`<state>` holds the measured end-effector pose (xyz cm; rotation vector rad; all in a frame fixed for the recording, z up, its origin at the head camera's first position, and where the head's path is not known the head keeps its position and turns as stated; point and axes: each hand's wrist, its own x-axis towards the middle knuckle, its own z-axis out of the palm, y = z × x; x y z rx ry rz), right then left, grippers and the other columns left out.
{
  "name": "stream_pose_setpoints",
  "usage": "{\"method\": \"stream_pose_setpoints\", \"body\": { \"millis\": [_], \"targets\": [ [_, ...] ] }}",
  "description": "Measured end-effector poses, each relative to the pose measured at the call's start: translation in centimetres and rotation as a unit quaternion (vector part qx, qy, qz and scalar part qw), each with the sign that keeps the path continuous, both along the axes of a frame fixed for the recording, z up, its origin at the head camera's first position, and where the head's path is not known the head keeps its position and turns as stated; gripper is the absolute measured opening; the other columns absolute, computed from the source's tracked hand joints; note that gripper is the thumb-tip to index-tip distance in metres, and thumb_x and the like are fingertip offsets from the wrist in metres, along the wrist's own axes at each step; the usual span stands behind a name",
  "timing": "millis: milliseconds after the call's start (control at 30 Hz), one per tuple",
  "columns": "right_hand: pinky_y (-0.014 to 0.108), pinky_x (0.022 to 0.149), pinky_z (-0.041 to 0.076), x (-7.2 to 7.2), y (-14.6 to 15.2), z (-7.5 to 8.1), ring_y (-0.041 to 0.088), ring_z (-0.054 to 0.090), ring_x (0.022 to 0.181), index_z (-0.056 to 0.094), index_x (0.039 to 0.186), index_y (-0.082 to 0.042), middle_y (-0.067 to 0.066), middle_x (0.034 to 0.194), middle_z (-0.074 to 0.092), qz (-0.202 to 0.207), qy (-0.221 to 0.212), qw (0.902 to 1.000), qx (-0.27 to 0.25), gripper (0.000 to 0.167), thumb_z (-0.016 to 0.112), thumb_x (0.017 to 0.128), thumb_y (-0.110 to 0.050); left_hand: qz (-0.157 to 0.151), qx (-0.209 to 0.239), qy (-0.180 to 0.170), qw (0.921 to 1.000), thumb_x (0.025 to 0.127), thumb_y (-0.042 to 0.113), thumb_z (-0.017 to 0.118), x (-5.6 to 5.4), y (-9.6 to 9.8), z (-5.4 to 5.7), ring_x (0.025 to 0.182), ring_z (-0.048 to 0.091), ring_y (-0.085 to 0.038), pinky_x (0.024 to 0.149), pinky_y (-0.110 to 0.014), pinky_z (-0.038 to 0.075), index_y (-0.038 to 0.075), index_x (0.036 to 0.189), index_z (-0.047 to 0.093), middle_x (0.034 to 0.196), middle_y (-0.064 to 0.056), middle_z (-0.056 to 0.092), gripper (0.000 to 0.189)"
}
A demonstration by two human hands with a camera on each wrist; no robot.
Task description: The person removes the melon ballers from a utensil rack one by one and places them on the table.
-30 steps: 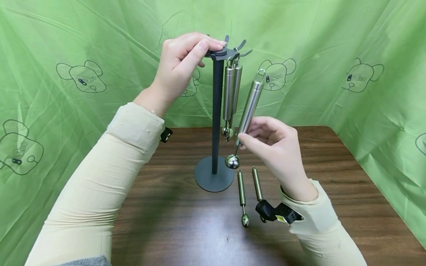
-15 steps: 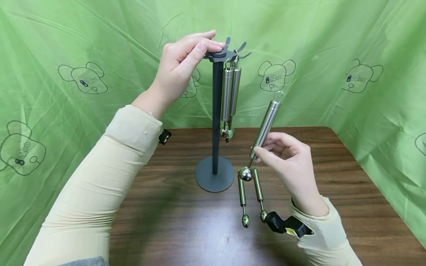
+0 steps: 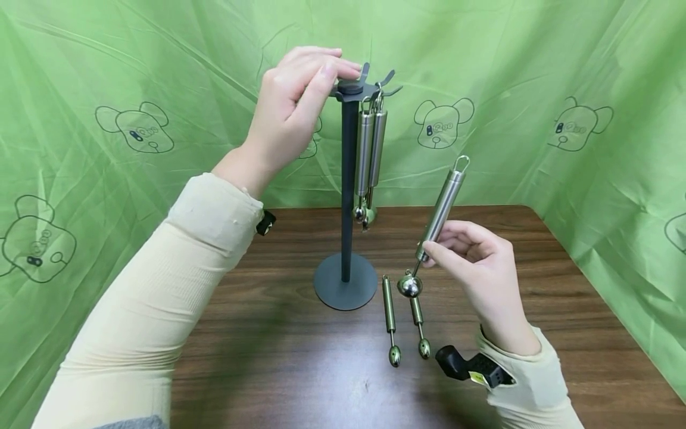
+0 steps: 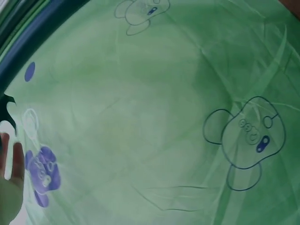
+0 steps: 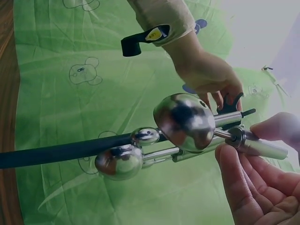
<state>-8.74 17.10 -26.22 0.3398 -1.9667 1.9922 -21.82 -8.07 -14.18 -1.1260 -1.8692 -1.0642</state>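
In the head view my right hand [image 3: 482, 268] pinches a steel melon baller [image 3: 442, 205] low on its handle. It is tilted, with the wire loop up and the round scoop down. That scoop [image 5: 183, 122] looms large in the right wrist view. My left hand [image 3: 292, 113] rests on top of a dark grey hook stand [image 3: 347, 179], fingers extended over its cap. Similar steel tools [image 3: 364, 149] hang by their loops from the stand's right-hand hooks. The left wrist view catches only part of my left hand [image 4: 11, 183] at its edge.
Two small scoops with oval ends, a left one [image 3: 389, 304] and a right one [image 3: 417, 313], lie on the wooden table [image 3: 257, 357]. The held scoop overlaps the right one in the head view. Green cloth [image 3: 214, 36] with bear outlines surrounds the table.
My right hand has moved right and down, away from the stand, with the melon baller still pinched. My left hand stays on the stand's top, and the hanging tools have swung slightly.
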Motion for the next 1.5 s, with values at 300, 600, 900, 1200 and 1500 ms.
{"method": "stream_pose_setpoints", "body": {
  "millis": [300, 600, 900, 1200, 1500],
  "targets": [
    [0.024, 0.064, 0.058, 0.0, 0.5, -0.8, 0.013, 0.069, 0.061, 0.071, 0.094, 0.000, 0.003, 0.074, 0.073, -0.010, -0.021, 0.9997, 0.004, 0.016, 0.071, 0.082, 0.010, 0.070, -0.044, 0.060, 0.9948, 0.101, 0.015, 0.045, 0.7, 0.7, 0.0, 0.111, 0.062, -0.024, 0.102, -0.025, 0.041, 0.003, 0.109, 0.075, 0.113, -0.011, 0.074, 0.034],
    [0.024, 0.064, 0.057, 0.0, 1.5, -1.8, 0.014, 0.070, 0.060, 0.072, 0.095, -0.001, 0.002, 0.074, 0.073, -0.024, -0.041, 0.9988, 0.005, 0.014, 0.071, 0.084, 0.008, 0.120, -0.048, 0.072, 0.9890, 0.101, 0.020, 0.047, 1.4, 1.5, -0.5, 0.111, 0.063, -0.023, 0.096, -0.030, 0.048, 0.005, 0.108, 0.076, 0.113, -0.007, 0.075, 0.033],
    [0.025, 0.064, 0.058, -0.5, 2.5, -3.2, 0.013, 0.069, 0.061, 0.072, 0.095, 0.000, 0.001, 0.075, 0.072, -0.004, -0.047, 0.9989, 0.003, 0.016, 0.070, 0.083, 0.010, 0.152, -0.038, 0.104, 0.9822, 0.102, 0.020, 0.044, 1.5, 1.6, -1.2, 0.105, 0.067, -0.024, 0.093, -0.031, 0.051, 0.006, 0.108, 0.076, 0.110, -0.007, 0.075, 0.035],
    [0.024, 0.066, 0.058, -1.1, 3.7, -4.7, 0.012, 0.070, 0.061, 0.072, 0.096, -0.004, -0.002, 0.076, 0.073, 0.008, -0.061, 0.9979, 0.020, 0.018, 0.069, 0.084, 0.010, 0.138, -0.040, 0.096, 0.9849, 0.102, 0.018, 0.043, 1.3, 1.7, -1.3, 0.107, 0.067, -0.025, 0.097, -0.030, 0.049, 0.005, 0.109, 0.075, 0.112, -0.008, 0.075, 0.036],
    [0.023, 0.066, 0.057, -1.4, 4.4, -5.9, 0.012, 0.070, 0.061, 0.073, 0.095, -0.011, -0.003, 0.078, 0.074, 0.039, -0.064, 0.9970, 0.019, 0.024, 0.067, 0.086, 0.010, 0.111, -0.034, 0.076, 0.9904, 0.103, 0.016, 0.042, 1.0, 1.5, -1.2, 0.109, 0.067, -0.025, 0.099, -0.028, 0.048, 0.003, 0.109, 0.075, 0.114, -0.010, 0.074, 0.036]
  ]
}}
